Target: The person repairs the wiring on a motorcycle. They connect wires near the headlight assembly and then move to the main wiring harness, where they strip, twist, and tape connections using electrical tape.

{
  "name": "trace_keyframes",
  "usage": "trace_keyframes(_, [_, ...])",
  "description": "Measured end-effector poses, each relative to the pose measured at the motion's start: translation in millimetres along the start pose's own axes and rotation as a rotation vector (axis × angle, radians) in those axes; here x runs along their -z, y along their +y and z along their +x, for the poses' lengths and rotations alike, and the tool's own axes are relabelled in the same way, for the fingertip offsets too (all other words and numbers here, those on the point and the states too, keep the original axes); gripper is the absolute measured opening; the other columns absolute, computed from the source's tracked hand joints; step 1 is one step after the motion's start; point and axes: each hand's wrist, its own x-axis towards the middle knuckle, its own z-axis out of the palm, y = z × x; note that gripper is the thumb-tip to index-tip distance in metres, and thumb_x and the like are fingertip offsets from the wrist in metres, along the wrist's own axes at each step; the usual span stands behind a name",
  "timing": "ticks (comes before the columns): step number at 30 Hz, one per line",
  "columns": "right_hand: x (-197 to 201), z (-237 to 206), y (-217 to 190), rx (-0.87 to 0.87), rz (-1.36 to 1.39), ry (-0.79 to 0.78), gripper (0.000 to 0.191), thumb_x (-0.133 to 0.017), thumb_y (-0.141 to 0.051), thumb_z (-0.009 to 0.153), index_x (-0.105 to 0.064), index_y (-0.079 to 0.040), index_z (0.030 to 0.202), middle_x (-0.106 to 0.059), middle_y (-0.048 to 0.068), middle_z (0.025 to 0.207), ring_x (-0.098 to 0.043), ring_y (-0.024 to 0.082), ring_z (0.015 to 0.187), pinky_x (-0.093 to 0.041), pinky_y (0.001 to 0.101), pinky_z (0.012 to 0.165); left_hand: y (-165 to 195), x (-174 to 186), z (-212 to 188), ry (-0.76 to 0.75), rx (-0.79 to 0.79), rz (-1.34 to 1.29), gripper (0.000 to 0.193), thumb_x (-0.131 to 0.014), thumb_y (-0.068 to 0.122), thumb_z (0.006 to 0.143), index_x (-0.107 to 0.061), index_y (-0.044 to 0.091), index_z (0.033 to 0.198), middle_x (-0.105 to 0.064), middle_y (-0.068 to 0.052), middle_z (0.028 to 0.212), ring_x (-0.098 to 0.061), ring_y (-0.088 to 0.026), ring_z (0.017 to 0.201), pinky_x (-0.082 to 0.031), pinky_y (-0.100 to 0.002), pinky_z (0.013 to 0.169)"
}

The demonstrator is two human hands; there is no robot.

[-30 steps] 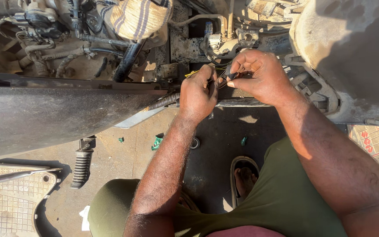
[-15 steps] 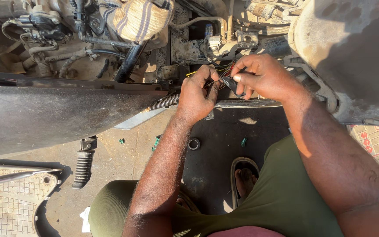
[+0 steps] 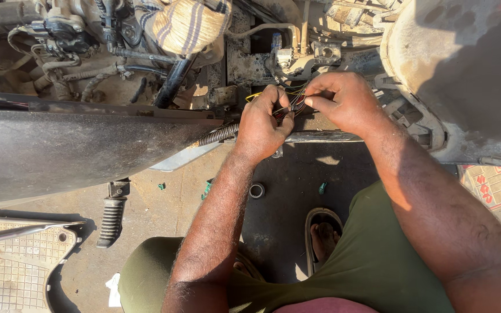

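Trousers (image 3: pixel 378 272) of green cloth fill the nearest part of my view, and between my knees my foot sits in a sandal (image 3: pixel 323 235) on the dark ground. A small ring (image 3: pixel 256 190) and a few green bits (image 3: pixel 206 188) lie on the ground just beyond it. Off to my left are a ribbed black footrest (image 3: pixel 111 220) and a gridded floor panel (image 3: pixel 7 266).

Further out, both my forearms reach up to the open side of a scooter. My left hand (image 3: pixel 262 124) is curled into a closed grip around a bundle of thin wires (image 3: pixel 290 106), red, black and yellow, which runs up out of my fist toward the right. My right hand (image 3: pixel 343 101) meets it there, thumb and forefinger pinched narrow on the upper end of the same bundle, so the wires lie between my two hands, touching both. My knuckles hide most of the bundle; only a short stretch shows.

Just below my left hand a coiled spring (image 3: pixel 218 134) comes out from under the long dark body panel (image 3: pixel 76 150), which crosses the left side.

Beyond my hands lies the dusty engine bay (image 3: pixel 250 64), with hoses, a metal bracket and a black tube (image 3: pixel 172 81) slanting down. A striped cloth (image 3: pixel 184 23) is stuffed in at the top. To the far right stands a pale, dirty panel (image 3: pixel 465 64).
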Motion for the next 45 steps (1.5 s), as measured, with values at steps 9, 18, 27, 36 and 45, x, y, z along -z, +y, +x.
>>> trace_keyframes(9, [-22,4,6,0.113,0.073,0.004,0.018,-0.081,-0.014,0.089,-0.075,-0.006,0.103,-0.077,0.008,0.1,-0.075,0.02,0.092,-0.059,0.038,0.08,-5,-5,0,0.066,-0.123,0.181,0.032,-0.076,-0.003,0.079,-0.051,0.007,0.096,-0.063,-0.01,0.086,-0.07,-0.026,0.081,-0.056,-0.04,0.071])
trace_keyframes(18, [-16,7,8,0.075,0.069,-0.04,0.014,-0.081,-0.011,0.084,-0.075,-0.005,0.095,-0.078,0.009,0.091,-0.076,0.018,0.086,-0.06,0.0361,0.076,-10,-29,-6,0.31,-0.31,0.474,0.018,-0.066,-0.001,0.092,-0.055,0.004,0.106,-0.064,-0.017,0.1,-0.064,-0.038,0.091,-0.051,-0.05,0.082])
trace_keyframes(27, [-19,11,17,0.02,0.264,-0.082,0.012,-0.08,-0.007,0.086,-0.073,-0.002,0.095,-0.074,0.008,0.086,-0.073,0.016,0.076,-0.059,0.0329,0.066,-13,-36,-7,0.36,-0.269,0.551,0.015,-0.066,0.001,0.096,-0.057,0.003,0.108,-0.065,-0.015,0.096,-0.065,-0.034,0.083,-0.051,-0.049,0.077])
trace_keyframes(36, [-31,14,18,-0.162,0.784,0.002,0.014,-0.074,-0.003,0.093,-0.067,0.001,0.104,-0.07,0.009,0.084,-0.07,0.013,0.069,-0.055,0.0274,0.053,-20,-34,-8,0.398,-0.336,0.456,0.017,-0.069,-0.001,0.094,-0.056,0.004,0.103,-0.066,-0.014,0.092,-0.065,-0.034,0.081,-0.051,-0.048,0.074])
trace_keyframes(45, [-30,15,2,-0.24,0.466,0.032,0.013,-0.068,-0.015,0.1,-0.068,-0.002,0.104,-0.069,0.006,0.083,-0.069,0.012,0.065,-0.053,0.0278,0.05,-20,-35,-12,0.405,-0.364,0.484,0.016,-0.071,-0.001,0.09,-0.059,0.004,0.1,-0.067,-0.013,0.093,-0.065,-0.035,0.083,-0.052,-0.048,0.075])
